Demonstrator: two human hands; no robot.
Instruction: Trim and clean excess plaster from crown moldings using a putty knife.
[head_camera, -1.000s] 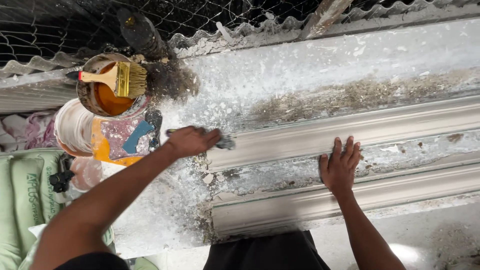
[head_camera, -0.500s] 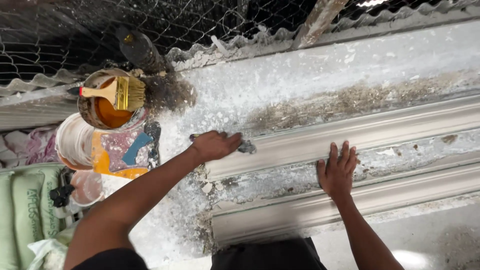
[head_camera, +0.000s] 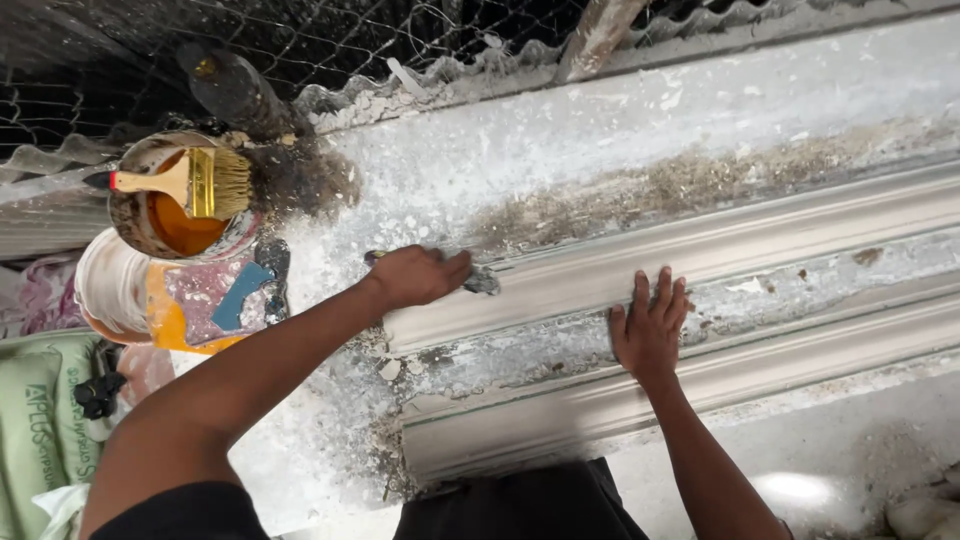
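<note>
A grey tool (head_camera: 482, 280) is gripped in the closed left hand (head_camera: 418, 275) against a white moulding (head_camera: 760, 235); the right hand (head_camera: 650, 328) is laid flat, fingers spread, between mouldings.

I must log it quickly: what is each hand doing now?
Left hand: closed on a small tool, at the moulding.
Right hand: open, flat between the mouldings, holding nothing.

Off-white plaster moulding (head_camera: 700, 260) lies on a white, brown-speckled bench (head_camera: 600, 140). Left of the moulding, a yellow-bristled brush (head_camera: 195, 183) with a red band rests over a tin (head_camera: 180, 200) of orange liquid; below it, a green sack (head_camera: 40, 430).
</note>
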